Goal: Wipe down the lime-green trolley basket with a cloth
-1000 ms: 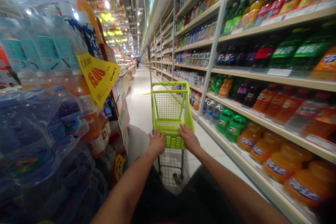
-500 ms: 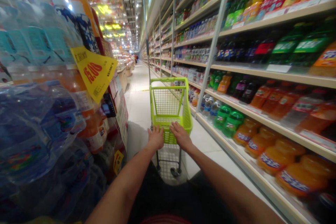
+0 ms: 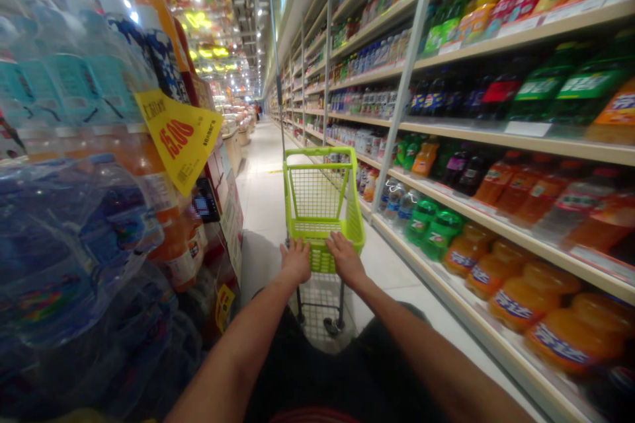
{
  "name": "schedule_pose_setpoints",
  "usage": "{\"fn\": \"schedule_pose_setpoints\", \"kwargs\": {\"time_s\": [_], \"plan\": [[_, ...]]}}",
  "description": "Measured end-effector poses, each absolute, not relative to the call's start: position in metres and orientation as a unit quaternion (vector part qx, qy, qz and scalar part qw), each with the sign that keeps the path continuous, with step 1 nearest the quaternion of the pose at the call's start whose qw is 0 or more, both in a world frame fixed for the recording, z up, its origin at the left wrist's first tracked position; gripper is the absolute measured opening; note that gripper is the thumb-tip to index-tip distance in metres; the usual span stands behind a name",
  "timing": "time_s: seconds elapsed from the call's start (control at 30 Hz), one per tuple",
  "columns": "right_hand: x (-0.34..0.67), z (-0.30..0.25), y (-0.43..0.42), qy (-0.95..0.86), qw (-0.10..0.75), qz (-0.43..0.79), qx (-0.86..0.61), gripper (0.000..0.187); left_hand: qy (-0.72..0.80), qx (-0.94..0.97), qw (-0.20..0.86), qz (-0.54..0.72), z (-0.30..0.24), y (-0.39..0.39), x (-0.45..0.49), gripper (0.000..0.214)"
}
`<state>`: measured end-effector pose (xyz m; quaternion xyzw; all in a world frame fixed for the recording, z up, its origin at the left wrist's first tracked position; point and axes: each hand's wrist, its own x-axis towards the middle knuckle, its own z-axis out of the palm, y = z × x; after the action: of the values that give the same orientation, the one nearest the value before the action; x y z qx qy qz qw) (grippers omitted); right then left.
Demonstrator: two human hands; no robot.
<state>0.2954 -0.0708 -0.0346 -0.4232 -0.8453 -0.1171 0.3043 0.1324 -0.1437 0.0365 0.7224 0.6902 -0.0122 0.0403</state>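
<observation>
In the middle of the head view stands a lime-green shopping cart (image 3: 357,211) with a mesh grid at its far end and a dark wheeled frame below. My left hand (image 3: 296,259) lies over the left part of the cart's near edge, fingers bent forward over it. Over the right part of the same edge is my right hand (image 3: 344,256), its fingers also curled onto the cart. Both palms face down, so the undersides of the fingers are hidden. Between the hands a strip of green plastic shows. No goods are visible in the basket.
Long shelves (image 3: 496,132) of drink bottles run along the right, with orange soda bottles (image 3: 501,297) at the bottom. Stacked wrapped water bottles (image 3: 54,264) and a yellow price sign (image 3: 181,139) crowd the left. A pale tiled aisle floor (image 3: 260,172) leads ahead between them.
My right hand sits slightly farther right on the cart's near edge. My right leg shows farther out to the right. The cart and shelves look almost unchanged.
</observation>
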Motion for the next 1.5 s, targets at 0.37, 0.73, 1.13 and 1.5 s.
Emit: {"fn": "schedule_pose_setpoints", "kwargs": {"time_s": [0.37, 0.73, 1.13, 1.5], "plan": [[0.327, -0.025, -0.070, -0.804, 0.304, -0.136, -0.493, 0.041, 0.688, 0.725, 0.039, -0.008, 0.028, -0.139, 0.133, 0.071], [0.334, -0.030, -0.058, -0.823, 0.313, -0.134, -0.454, 0.042, 0.689, 0.723, 0.034, -0.020, 0.032, -0.141, 0.126, 0.072], [0.293, -0.032, -0.070, -0.858, 0.306, -0.084, -0.404, 0.043, 0.691, 0.721, 0.041, -0.011, 0.034, -0.143, 0.130, 0.069], [0.319, -0.038, -0.063, -0.809, 0.347, -0.100, -0.464, 0.046, 0.689, 0.723, 0.041, -0.011, 0.034, -0.141, 0.136, 0.070]]}}
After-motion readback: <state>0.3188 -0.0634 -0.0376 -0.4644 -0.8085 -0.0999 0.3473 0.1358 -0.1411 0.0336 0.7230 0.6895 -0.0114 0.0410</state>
